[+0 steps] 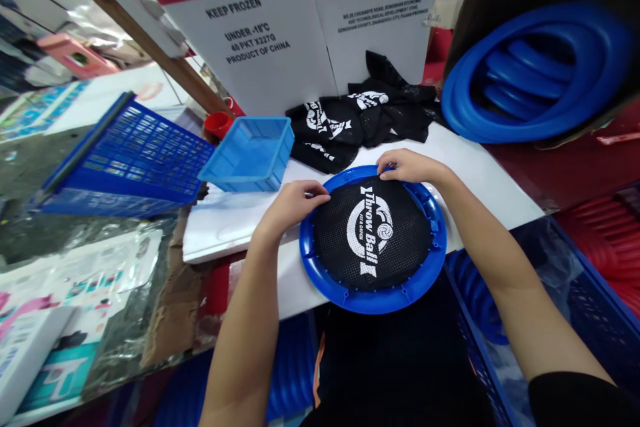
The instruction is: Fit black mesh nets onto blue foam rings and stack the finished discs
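A blue plastic ring [373,301] lies on the white table [240,220] in front of me, with a black mesh cloth [373,233] printed "Throw Ball" stretched across it. My left hand [295,203] presses the cloth's left edge against the ring. My right hand [407,167] pinches the cloth's far edge at the ring's top rim. A pile of black printed cloths [357,120] lies just beyond the ring.
A small light-blue tray [250,153] and a tilted dark-blue crate [130,157] stand at left. White cardboard boxes [300,20] back the table. Stacked blue rings [537,73] lean at right; more blue rings [470,293] sit in a bin below.
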`<state>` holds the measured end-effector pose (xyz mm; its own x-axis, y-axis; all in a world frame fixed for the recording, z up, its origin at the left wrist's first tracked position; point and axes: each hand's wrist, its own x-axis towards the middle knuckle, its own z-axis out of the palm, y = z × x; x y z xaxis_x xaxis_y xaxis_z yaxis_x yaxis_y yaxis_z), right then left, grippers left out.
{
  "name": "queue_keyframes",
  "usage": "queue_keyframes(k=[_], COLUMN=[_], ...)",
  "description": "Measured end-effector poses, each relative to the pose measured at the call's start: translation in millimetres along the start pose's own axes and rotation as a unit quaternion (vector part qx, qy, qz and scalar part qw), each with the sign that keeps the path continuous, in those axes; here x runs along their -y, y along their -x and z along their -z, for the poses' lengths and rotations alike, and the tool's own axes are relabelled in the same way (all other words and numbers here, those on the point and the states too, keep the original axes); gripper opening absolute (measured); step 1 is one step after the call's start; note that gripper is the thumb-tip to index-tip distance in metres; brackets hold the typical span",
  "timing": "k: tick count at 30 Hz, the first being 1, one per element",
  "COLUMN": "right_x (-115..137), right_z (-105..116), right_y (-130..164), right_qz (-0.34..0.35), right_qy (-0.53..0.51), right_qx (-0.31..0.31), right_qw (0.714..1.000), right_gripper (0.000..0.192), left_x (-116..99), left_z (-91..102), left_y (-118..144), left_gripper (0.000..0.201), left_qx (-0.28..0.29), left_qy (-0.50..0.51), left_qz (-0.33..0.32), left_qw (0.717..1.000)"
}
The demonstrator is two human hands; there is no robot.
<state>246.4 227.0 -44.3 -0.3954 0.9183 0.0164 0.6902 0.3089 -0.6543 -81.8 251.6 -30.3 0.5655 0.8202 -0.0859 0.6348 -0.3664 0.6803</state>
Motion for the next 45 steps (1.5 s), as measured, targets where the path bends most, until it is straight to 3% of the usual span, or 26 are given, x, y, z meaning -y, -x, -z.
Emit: queue_keyframes(k=[3, 6, 9, 11, 14, 19, 25, 29, 34, 40, 45], right_x=[-0.6, 2.8, 8.8, 12.4, 16.1, 19.5, 17.5, 16.0, 14.6, 12.1, 9.2], right_z=[-3.1, -9.0, -20.4, -28.5, -34.7, -30.5, -21.9, -16.2, -16.3, -20.6, -24.4], right_y=[-2.0, -3.5, -3.8, -3.0, -1.4, -4.0, -6.8, -4.2, -5.2, -9.3, -11.9], right_qz=[-0.004, 0.045, 0.094, 0.092, 0.081, 0.062, 0.067, 0.063, 0.051, 0.043, 0.022], right_qy=[-0.013, -0.025, 0.007, 0.047, 0.087, 0.057, -0.012, -0.044, -0.076, -0.091, -0.101], right_qx=[-0.009, -0.024, -0.008, 0.006, 0.017, 0.029, 0.005, 0.002, -0.003, -0.017, -0.033], right_qw=[1.000, 0.998, 0.996, 0.995, 0.993, 0.996, 0.998, 0.997, 0.996, 0.995, 0.994], right_gripper=[0.015, 0.017, 0.019, 0.024, 0.027, 0.010, 0.015, 0.018, 0.022, 0.022, 0.018], left_x=[-2.6, -1.7, 1.8, 3.0, 0.2, -8.4, -4.3, -1.6, 1.2, 5.8, 6.9], left_z=[-6.9, -19.6, -34.4, -41.4, -44.2, -34.6, -19.7, -17.6, -18.0, -16.7, -20.7], left_y=[-1.3, -4.6, -7.9, -8.8, -6.6, 1.5, -3.6, -7.8, -9.3, -10.6, -11.7], left_gripper=[0.008, 0.007, 0.012, 0.017, 0.021, 0.025, 0.014, 0.013, 0.016, 0.017, 0.014], left_qx=[-0.037, -0.086, -0.071, -0.051, -0.038, -0.029, -0.022, -0.028, -0.034, -0.010, -0.031], left_qy=[-0.049, -0.108, -0.162, -0.185, -0.194, -0.182, -0.045, 0.051, 0.129, 0.183, 0.237], left_qz=[-0.050, -0.137, -0.195, -0.202, -0.182, -0.132, -0.134, -0.067, 0.006, 0.017, 0.034], left_qw=[0.997, 0.981, 0.965, 0.960, 0.963, 0.974, 0.990, 0.996, 0.991, 0.983, 0.970])
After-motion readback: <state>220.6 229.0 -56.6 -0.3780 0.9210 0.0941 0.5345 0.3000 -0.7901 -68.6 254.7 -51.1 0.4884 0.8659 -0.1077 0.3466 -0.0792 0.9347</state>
